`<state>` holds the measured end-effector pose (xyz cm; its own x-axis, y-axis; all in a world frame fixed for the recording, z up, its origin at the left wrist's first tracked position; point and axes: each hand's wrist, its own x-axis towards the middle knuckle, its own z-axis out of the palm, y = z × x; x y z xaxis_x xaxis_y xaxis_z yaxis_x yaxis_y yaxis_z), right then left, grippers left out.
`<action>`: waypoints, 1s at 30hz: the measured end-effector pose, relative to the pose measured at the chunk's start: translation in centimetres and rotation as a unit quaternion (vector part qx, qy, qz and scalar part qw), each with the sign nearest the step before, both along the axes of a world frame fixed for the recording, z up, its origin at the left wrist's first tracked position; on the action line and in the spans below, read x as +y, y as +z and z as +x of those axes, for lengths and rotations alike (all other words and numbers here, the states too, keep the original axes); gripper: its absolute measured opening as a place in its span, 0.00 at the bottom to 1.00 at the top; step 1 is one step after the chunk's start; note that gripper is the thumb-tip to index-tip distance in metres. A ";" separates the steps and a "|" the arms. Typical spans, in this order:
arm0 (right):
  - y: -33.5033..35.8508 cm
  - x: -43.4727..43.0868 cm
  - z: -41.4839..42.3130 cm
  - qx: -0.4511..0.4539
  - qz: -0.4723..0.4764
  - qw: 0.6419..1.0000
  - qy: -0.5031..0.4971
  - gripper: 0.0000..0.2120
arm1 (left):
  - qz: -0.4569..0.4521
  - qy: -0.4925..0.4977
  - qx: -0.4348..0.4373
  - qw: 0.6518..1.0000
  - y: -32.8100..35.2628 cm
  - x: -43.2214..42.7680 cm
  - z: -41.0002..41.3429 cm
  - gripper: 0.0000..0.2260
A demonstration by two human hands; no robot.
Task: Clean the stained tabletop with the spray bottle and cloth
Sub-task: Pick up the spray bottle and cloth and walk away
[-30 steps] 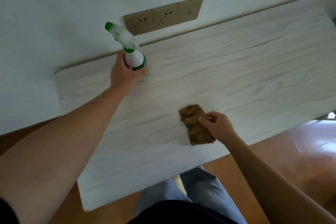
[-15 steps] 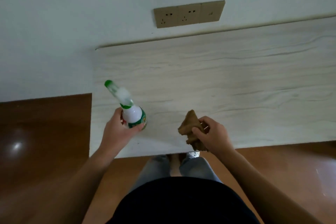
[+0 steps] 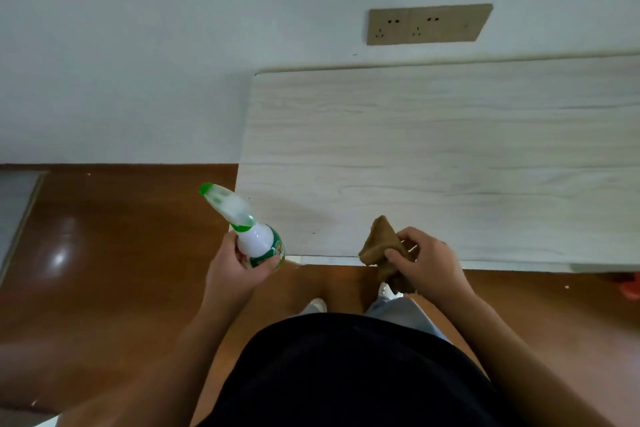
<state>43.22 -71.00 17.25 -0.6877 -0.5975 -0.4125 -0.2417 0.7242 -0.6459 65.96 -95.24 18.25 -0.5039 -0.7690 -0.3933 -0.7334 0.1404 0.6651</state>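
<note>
- White-and-green spray bottle [image 3: 258, 237], lower centre, gripped round its body by my left hand [image 3: 235, 270], nozzle tilted upper left
- Brown cloth [image 3: 382, 250] bunched in my right hand [image 3: 427, 262], over the tabletop [image 3: 450, 156] near edge

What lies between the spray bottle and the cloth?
In the head view, only a bare stretch of tabletop, near its front edge, separates the spray bottle from the cloth.

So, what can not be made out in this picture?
Head view:
- Stains on the tabletop: too blurred to tell from the wood grain.
- The tabletop's right end: cut off by the frame edge.
- The label of the spray bottle: mostly covered by the left hand.
- The cloth: partly hidden in the right hand.
</note>
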 end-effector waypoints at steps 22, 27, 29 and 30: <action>0.7 23.9 33.1 0.016 0.028 0.777 -0.628 0.04 | 0.088 -0.482 0.045 0.870 1.1 14.5 -4.1 0.26; 0.5 29.7 36.6 0.004 0.009 0.750 -0.661 0.03 | 0.077 -0.524 0.029 0.848 0.6 21.4 -4.0 0.29; 0.6 31.7 36.6 0.001 0.002 0.752 -0.660 0.03 | 0.077 -0.534 0.028 0.842 0.8 23.5 -4.0 0.30; 0.6 32.7 36.4 0.002 -0.003 0.752 -0.659 0.03 | 0.073 -0.541 0.027 0.837 0.9 24.4 -4.1 0.29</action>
<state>79.65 -38.26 17.82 -0.6846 0.6029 -0.4097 0.6822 0.3320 -0.6515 61.82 -70.87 19.11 -0.8946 0.2036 -0.3977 -0.1981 0.6170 0.7616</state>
